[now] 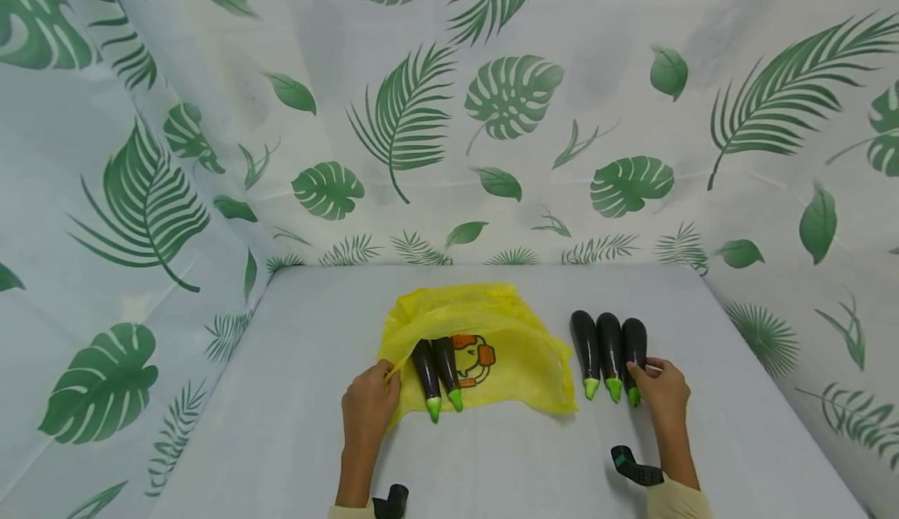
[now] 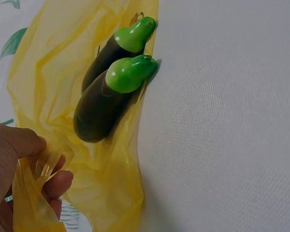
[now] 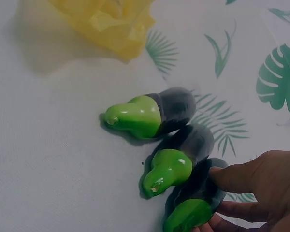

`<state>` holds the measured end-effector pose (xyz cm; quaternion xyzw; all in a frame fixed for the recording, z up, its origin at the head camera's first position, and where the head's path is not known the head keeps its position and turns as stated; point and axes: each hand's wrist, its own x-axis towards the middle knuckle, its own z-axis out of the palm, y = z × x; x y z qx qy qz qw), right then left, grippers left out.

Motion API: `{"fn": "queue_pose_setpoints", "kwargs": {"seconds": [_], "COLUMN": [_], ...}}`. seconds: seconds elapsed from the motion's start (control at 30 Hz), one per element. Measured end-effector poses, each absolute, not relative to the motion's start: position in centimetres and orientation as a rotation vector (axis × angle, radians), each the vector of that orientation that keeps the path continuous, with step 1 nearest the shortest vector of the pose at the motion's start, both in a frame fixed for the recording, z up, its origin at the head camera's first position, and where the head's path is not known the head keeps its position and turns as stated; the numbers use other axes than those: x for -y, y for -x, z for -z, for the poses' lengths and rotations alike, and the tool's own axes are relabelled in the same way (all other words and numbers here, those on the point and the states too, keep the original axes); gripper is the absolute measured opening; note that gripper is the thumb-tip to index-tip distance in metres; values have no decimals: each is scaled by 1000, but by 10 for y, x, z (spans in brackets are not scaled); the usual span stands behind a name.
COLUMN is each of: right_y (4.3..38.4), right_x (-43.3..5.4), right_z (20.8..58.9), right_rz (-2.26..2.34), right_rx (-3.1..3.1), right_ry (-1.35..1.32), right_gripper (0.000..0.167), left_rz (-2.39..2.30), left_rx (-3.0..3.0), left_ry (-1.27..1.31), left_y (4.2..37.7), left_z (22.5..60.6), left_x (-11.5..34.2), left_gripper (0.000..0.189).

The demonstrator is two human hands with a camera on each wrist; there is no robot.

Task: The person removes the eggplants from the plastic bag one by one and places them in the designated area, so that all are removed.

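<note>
Beige sleeves (image 1: 677, 503) and black devices (image 1: 635, 468) showed nearest, at the wrists. Ahead, the left hand (image 1: 371, 400) pinched the bag's edge between thumb and fingers, the thin film bunched in its grip. The right hand (image 1: 667, 386) was closed lightly about the rightmost eggplant (image 1: 635, 339), thumb on the dark body and fingers at its far side, just above the green cap.

That eggplant lay on the tabletop (image 1: 492, 464), the last of three side by side with the middle eggplant (image 1: 609, 341) and the leftmost eggplant (image 1: 584, 339). All were glossy, smooth and purplish-black, with rounded ends and bright green caps tapering to stubby stems, caps toward the person.

Left of them spread the bag (image 1: 523, 375), yellow, crinkled and slightly see-through, with a cartoon print (image 1: 474, 359) outlined in black and orange. Two like eggplants (image 1: 425, 375) lay in its raised mouth, caps at the near edge. Beyond hung white cloth (image 1: 421, 230) patterned with green leaves.
</note>
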<state>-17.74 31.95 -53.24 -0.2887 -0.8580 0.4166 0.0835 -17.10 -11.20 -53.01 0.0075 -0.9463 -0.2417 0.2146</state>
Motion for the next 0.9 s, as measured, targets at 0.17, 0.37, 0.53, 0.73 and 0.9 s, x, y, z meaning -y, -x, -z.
{"fn": "queue_pose_setpoints", "kwargs": {"seconds": [0.17, 0.37, 0.53, 0.73, 0.9], "right_y": [177, 174, 173, 173, 171], "right_x": [-320, -321, -321, -321, -320], "right_z": [534, 540, 543, 544, 542], "right_rz": [-1203, -1194, -1181, -1160, -1172], "right_rx": [2552, 2560, 2548, 2543, 2536], "right_ry": [818, 817, 805, 795, 788], "right_gripper": [53, 57, 52, 50, 50], "left_rz": [672, 669, 677, 688, 691], "left_rx": [2617, 2627, 2632, 2618, 2610], "left_ry": [-13, -14, -11, -7, 0], "left_y": [171, 169, 169, 169, 169], "left_z": [529, 532, 533, 534, 537], "left_x": [111, 112, 112, 112, 112], "left_gripper": [11, 10, 10, 10, 10]}}
